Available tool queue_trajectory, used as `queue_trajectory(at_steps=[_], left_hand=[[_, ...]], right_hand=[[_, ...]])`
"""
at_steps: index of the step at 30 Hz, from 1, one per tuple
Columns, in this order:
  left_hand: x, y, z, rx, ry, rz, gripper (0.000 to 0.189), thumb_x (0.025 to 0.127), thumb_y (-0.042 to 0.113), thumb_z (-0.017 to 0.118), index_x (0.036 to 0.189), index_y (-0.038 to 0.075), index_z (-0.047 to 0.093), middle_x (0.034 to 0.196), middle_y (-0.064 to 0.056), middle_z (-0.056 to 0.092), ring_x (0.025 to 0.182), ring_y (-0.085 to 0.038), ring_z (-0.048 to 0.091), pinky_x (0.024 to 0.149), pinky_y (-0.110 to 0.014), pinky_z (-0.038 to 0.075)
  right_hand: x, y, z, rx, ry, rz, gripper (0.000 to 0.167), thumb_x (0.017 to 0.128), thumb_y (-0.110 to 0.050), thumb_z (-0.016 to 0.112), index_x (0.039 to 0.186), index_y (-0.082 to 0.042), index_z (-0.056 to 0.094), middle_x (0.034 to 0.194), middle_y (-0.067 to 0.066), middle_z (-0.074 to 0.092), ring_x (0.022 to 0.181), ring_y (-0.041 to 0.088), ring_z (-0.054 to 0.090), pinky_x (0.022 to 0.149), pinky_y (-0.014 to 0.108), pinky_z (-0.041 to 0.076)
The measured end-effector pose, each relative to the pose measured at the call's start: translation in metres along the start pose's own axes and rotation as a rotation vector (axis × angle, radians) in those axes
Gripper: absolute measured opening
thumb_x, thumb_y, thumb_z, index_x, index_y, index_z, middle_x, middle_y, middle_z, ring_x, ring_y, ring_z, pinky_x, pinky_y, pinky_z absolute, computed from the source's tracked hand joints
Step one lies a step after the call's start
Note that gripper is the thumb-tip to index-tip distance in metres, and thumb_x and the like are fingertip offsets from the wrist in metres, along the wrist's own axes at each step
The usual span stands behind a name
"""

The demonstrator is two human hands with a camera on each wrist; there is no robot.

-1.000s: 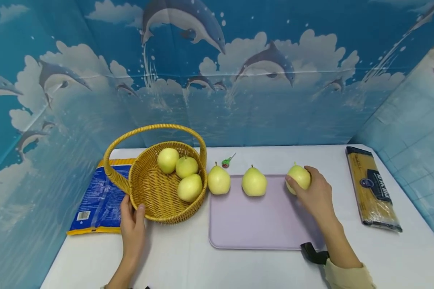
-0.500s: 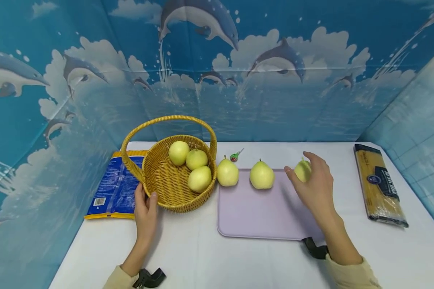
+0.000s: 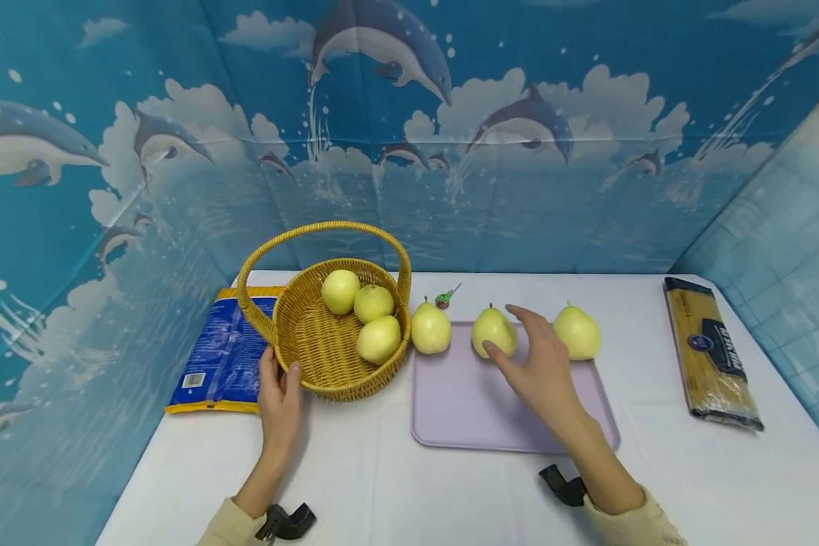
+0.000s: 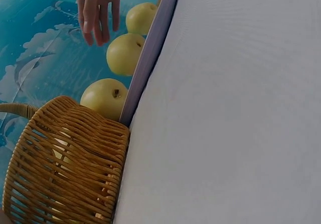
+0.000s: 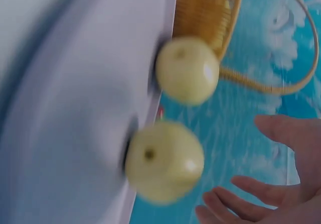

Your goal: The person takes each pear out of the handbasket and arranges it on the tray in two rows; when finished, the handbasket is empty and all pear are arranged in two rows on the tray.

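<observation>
Your head view: bright, even overhead light, soft short shadows under pears, wide-angle bending at frame edges. Your left wrist view: sharp, white table (image 4: pixel 241 108) nearly washed out. Your right wrist view: heavy motion blur throughout, pear (image 5: pixel 164 161) smeared.

Right hand (image 3: pixel 535 362) spread open; left hand (image 3: pixel 280 394) loosely curled.

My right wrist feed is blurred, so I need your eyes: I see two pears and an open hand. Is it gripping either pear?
Observer: No. The right hand is spread open at the middle pear; nothing is gripped.
Operator: Any pear outside my view?
Observer: A right pear stands at the tray's far right corner, apart from the hand.
Operator: And the left hand?
Observer: The left hand holds the basket by its rim; three pears lie inside.
</observation>
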State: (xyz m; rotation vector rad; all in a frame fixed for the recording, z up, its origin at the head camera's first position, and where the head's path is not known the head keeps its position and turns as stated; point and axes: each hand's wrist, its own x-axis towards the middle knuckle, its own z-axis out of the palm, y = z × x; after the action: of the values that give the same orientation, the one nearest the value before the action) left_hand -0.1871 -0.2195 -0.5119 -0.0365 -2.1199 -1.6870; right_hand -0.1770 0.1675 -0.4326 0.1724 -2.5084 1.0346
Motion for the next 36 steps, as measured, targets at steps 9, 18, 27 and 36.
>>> queue_trajectory(at_steps=[9, 18, 27, 36], left_hand=[[-0.001, 0.001, 0.001, -0.004, -0.009, -0.017, 0.056, 0.113, 0.016, 0.047, 0.165, 0.009, 0.028, 0.169, -0.014, 0.035, 0.156, -0.03, 0.035, 0.112, -0.004, 0.032], [-0.003, 0.001, 0.0, 0.019, 0.009, -0.015, 0.056, 0.113, 0.02, 0.047, 0.165, 0.009, 0.029, 0.168, -0.013, 0.038, 0.155, -0.027, 0.036, 0.112, -0.004, 0.032], [-0.003, 0.001, 0.001, 0.029, 0.003, -0.009, 0.057, 0.112, 0.016, 0.048, 0.165, 0.008, 0.029, 0.168, -0.017, 0.036, 0.155, -0.032, 0.036, 0.11, -0.002, 0.032], [-0.004, 0.001, 0.001, 0.044, 0.009, -0.026, 0.057, 0.113, 0.019, 0.048, 0.165, 0.008, 0.028, 0.169, -0.015, 0.035, 0.155, -0.03, 0.035, 0.11, -0.002, 0.031]], right_hand=[[0.001, -0.046, 0.038, 0.096, -0.16, -0.052, 0.068, 0.092, -0.026, 0.083, 0.15, -0.005, 0.054, 0.151, 0.015, 0.057, 0.144, 0.038, 0.05, 0.116, 0.062, 0.041], [0.019, -0.091, 0.073, 0.192, -0.255, -0.085, 0.067, 0.093, -0.026, 0.081, 0.15, -0.005, 0.054, 0.15, 0.015, 0.059, 0.142, 0.035, 0.053, 0.118, 0.057, 0.043], [0.027, -0.113, 0.092, 0.182, -0.404, -0.001, 0.075, 0.094, -0.026, 0.081, 0.154, 0.001, 0.046, 0.152, 0.022, 0.054, 0.14, 0.042, 0.052, 0.112, 0.057, 0.048], [0.03, -0.12, 0.112, 0.049, -0.433, -0.062, 0.073, 0.089, -0.022, 0.085, 0.148, 0.007, 0.051, 0.148, 0.024, 0.058, 0.138, 0.042, 0.054, 0.114, 0.053, 0.048]])
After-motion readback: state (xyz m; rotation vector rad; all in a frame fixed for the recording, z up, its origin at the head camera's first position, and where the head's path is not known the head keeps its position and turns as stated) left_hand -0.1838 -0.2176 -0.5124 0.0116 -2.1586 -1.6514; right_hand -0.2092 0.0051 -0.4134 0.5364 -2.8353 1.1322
